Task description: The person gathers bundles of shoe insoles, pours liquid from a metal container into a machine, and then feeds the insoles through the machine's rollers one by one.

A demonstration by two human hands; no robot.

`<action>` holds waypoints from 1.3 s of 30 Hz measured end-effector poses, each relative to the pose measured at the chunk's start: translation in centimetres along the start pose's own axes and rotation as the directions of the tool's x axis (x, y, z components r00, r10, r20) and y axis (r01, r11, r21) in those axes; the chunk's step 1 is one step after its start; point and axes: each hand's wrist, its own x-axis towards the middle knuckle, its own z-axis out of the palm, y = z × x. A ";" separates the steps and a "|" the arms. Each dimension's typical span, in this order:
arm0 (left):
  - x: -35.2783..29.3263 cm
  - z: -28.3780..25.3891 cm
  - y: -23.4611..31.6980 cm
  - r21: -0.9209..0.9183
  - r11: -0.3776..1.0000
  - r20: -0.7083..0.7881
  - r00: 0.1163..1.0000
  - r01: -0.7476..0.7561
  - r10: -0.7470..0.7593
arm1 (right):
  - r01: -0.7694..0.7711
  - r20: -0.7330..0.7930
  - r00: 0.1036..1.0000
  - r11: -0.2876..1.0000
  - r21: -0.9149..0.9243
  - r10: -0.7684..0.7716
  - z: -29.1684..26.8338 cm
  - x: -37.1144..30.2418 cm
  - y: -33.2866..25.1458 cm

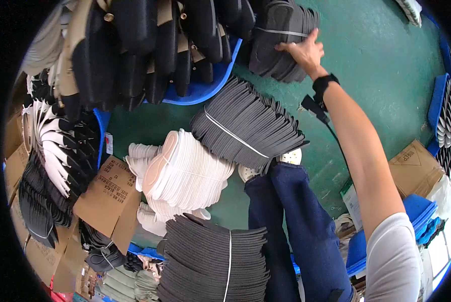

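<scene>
Green floor [366, 55] fills the middle of my remote view, with a strapped stack of dark grey shoe insoles [271, 58] lying on it at the far edge, beside a blue bin [205, 94]. The right hand [307, 53] is stretched out to that stack; the left is out of my sight. The fingers [314, 36] are spread wide, thumb apart, over the stack's right side near its pale strap [286, 32], and I see no closed grip. I judge the step in hand to be taking hold; the next move calls for the fingers to close on the stack's edge or strap without skewing the loose layers.

Around it, black-and-tan shoe pieces [140, 25] are heaped above the bin, crowding the stack on its left. A nearer grey bundle [200, 261] fans out at the bottom, left of the wearer's jeans [306, 211]. A middle grey bundle [250, 121] sits ahead of the cream clogs [292, 157], in the way of a straight pull back; a white insole bundle [190, 173] lies beside it. Farther left stands a cardboard carton [107, 194]. From the black wristband [326, 85] runs a thin cable [334, 135], which I reckon could snag.
</scene>
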 end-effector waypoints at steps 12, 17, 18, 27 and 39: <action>-9.7 -14.8 5.3 0.017 0.904 -0.067 0.901 -0.428 0.428 | -0.286 0.271 0.958 0.407 0.867 0.096 -34.9 -29.8 9.5; -13.2 -19.8 11.3 -0.012 0.593 -0.042 0.593 -0.805 0.804 | -0.183 0.120 0.978 0.430 0.884 0.169 -46.7 -44.8 15.0; -14.7 -21.3 12.0 0.000 0.521 -0.034 0.521 -0.854 0.853 | -0.182 0.107 0.975 0.431 0.884 0.193 -48.6 -48.2 15.6; -28.7 -29.8 8.7 0.149 0.019 0.048 0.027 -0.989 0.998 | -0.325 -0.209 0.734 0.605 0.727 0.646 -54.4 -79.7 23.3; -42.4 -20.0 -3.9 0.012 -0.638 0.323 -0.601 -0.770 0.731 | -0.455 -0.188 0.008 0.171 0.874 0.982 -40.2 -113.5 31.4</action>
